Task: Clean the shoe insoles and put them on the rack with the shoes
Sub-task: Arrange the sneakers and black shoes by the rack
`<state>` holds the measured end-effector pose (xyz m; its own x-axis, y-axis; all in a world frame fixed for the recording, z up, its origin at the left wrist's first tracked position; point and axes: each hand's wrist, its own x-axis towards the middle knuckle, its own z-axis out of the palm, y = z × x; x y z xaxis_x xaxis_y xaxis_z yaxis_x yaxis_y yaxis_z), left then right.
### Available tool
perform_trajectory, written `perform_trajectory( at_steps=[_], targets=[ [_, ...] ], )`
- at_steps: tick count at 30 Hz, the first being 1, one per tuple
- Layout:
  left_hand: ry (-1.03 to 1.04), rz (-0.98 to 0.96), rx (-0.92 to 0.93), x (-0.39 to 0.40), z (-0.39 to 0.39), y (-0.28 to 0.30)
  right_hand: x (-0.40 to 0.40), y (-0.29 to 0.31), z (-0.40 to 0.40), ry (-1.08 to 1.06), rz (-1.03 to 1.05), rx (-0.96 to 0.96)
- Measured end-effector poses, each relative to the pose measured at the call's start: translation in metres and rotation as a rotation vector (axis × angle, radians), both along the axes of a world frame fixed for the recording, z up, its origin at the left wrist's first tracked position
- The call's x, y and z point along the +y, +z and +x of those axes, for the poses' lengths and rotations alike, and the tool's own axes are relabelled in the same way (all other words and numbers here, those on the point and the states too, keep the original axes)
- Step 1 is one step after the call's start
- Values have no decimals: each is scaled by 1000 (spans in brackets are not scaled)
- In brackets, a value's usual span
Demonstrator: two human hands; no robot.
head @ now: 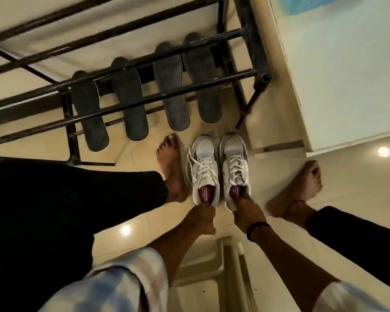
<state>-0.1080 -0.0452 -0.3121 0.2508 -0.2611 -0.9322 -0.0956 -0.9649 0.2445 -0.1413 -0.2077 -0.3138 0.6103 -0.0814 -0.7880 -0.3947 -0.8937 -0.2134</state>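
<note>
Looking straight down at a glossy cream tiled floor [358,183] that is reflecting two ceiling lights. A person is sitting on a pale plastic stool [221,262], bare feet planted apart. Between the feet, a pair of white lace-up sneakers is standing side by side, toes pointing at a black metal shoe rack [126,95]. The left hand [200,218] is pinching the heel of the left sneaker [204,170]; the right hand [248,210], with a black band on its wrist, is gripping the heel collar of the right sneaker [234,167], fingertips tucked inside. Four dark grey insoles [131,102] are lying in a row across the rack's bars. A white wall [347,75] is running along the right side.
</note>
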Motion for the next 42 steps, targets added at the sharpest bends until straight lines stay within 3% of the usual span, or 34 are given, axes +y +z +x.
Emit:
perform_trajectory(
  at_steps=[5, 8, 13, 18, 21, 29, 33, 37, 40, 42],
  targets=[
    [-119, -11, -33, -16, 30, 48, 5, 32, 19, -144, 14, 21],
    [-142, -33, -159, -29, 56, 105, 6, 65, 39, -400, 53, 57],
    [-196, -50, -232, -43, 75, 210, 1, 165, 63, -804, 402, 119],
    [-165, -129, -337, -41, 50, 299, -10, 253, 59, -652, 378, 84],
    [-217, -178, -471, -43, 29, 345, -17, 304, 48, -450, 289, -38],
    [-374, -303, -735, -53, -21, 443, -38, 416, 24, -383, 261, -350],
    [-405, -382, -753, -60, -24, 475, -53, 446, 14, -421, 260, -496],
    [-261, -608, -827, -68, -3, 482, -77, 442, 13, -539, 195, -674],
    [71, -755, -953, -72, 23, 461, -97, 418, 17, -574, 134, -794],
    [293, -784, -943, -77, 47, 431, -106, 401, 19, -604, 120, -850]
  ],
)
